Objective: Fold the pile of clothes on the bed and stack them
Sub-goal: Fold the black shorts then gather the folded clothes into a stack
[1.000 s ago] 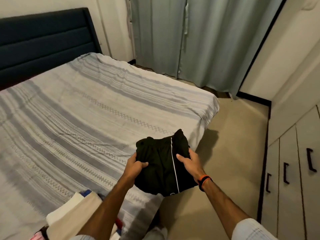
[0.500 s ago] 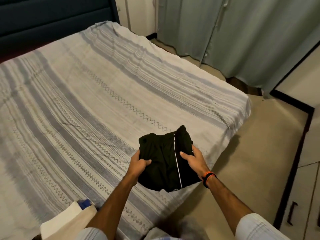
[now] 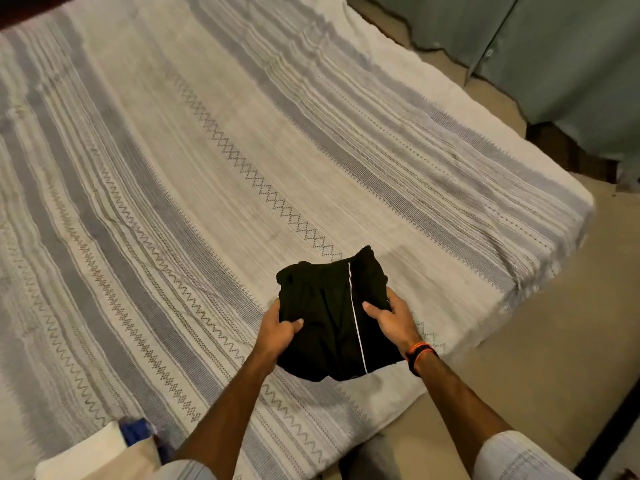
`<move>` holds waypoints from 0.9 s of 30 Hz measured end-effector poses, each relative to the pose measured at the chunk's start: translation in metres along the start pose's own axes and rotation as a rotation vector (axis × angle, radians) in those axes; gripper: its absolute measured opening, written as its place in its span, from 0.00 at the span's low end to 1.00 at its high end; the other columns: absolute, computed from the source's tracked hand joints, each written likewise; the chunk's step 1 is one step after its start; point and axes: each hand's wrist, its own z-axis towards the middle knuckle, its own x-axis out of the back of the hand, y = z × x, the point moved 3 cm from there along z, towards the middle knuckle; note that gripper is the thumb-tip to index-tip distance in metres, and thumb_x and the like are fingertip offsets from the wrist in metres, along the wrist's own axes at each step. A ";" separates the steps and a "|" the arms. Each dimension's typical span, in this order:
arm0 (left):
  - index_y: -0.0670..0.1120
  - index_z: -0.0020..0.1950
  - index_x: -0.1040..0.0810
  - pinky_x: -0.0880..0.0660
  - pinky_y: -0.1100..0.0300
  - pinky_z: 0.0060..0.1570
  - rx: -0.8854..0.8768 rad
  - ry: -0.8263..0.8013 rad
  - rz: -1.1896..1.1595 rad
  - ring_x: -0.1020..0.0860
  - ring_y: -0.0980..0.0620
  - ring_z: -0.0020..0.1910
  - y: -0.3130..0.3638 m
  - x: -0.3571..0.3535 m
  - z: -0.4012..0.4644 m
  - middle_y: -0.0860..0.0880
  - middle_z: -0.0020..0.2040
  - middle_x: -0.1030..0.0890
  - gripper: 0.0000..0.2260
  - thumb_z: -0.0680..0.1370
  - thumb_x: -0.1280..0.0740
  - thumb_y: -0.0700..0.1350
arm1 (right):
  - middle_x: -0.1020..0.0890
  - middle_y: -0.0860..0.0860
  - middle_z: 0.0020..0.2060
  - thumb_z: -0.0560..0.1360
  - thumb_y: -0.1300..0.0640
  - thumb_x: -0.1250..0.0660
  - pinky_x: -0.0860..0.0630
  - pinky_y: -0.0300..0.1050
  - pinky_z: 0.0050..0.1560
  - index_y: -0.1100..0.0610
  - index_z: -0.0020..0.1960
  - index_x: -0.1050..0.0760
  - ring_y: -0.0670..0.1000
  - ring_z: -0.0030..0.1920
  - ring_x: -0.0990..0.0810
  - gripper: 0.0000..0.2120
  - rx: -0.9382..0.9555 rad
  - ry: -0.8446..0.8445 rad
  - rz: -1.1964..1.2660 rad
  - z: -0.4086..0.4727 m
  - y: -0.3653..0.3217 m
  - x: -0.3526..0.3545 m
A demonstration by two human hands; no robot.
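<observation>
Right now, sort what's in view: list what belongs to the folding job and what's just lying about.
Job:
- black garment, gripped by left hand and right hand
- pale clothes at the near left
- bed, the work surface

Lying about:
- green curtains
- floor
- orange-and-black wristband

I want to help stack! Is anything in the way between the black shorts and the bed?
Nothing visible. Both hands, left hand and right hand, hold the black shorts over bare striped bedspread; the other clothes sit off to the left.
</observation>
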 end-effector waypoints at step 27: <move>0.44 0.72 0.31 0.29 0.52 0.65 0.078 0.105 0.099 0.28 0.45 0.69 0.009 -0.013 0.035 0.45 0.71 0.28 0.26 0.76 0.28 0.41 | 0.21 0.56 0.60 0.76 0.62 0.30 0.24 0.42 0.56 0.60 0.70 0.31 0.51 0.52 0.21 0.23 0.123 -0.085 -0.410 0.043 -0.033 0.002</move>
